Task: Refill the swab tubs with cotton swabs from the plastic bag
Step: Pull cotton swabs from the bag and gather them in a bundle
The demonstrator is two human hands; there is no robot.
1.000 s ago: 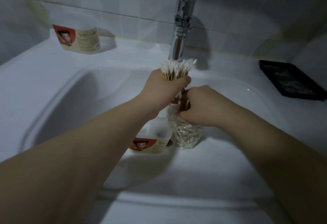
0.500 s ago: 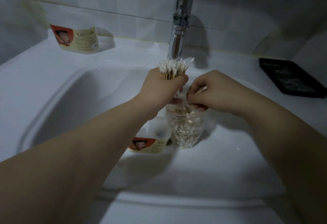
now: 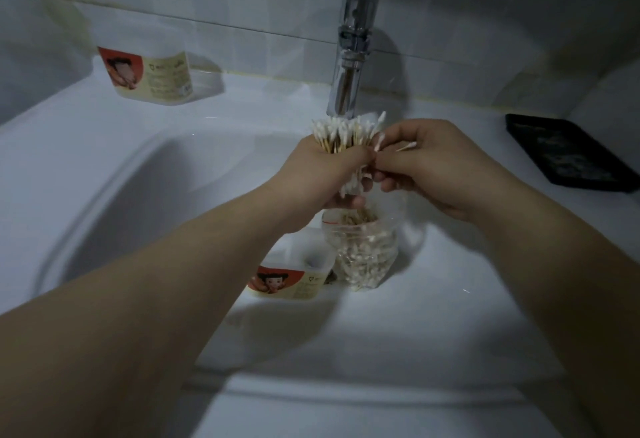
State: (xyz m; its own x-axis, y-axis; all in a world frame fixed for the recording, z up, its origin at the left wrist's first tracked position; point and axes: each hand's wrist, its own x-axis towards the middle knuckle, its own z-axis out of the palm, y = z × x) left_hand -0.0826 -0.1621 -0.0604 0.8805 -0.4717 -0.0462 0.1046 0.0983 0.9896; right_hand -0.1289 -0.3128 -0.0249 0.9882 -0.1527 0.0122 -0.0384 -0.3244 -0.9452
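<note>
A bundle of cotton swabs (image 3: 346, 131) was gripped upright in the left hand (image 3: 322, 174), whose fingers were curled round the wooden stems. The white tips were fanned out above the fist, just in front of the chrome tap (image 3: 351, 57). The right hand (image 3: 426, 164), just right of it and meeting it at the fingertips, was closed in a pinch on a few loose swabs (image 3: 379, 141); one white tip was seen above the fingers and another pointed right across the knuckles. Below both hands the clear plastic bag (image 3: 363, 250) was stood with its mouth open on the white sink (image 3: 104, 195), partly filled with swabs. A swab tub (image 3: 294, 275) with a red and cream label was set just left of the bag, partly hidden by the left forearm; whether bag and tub touched could not be told. A second tub (image 3: 152, 74) with the same label was placed on the far left ledge by the tiled wall, well apart from the hands. A black tray (image 3: 568, 153) was seen on the right ledge.
</note>
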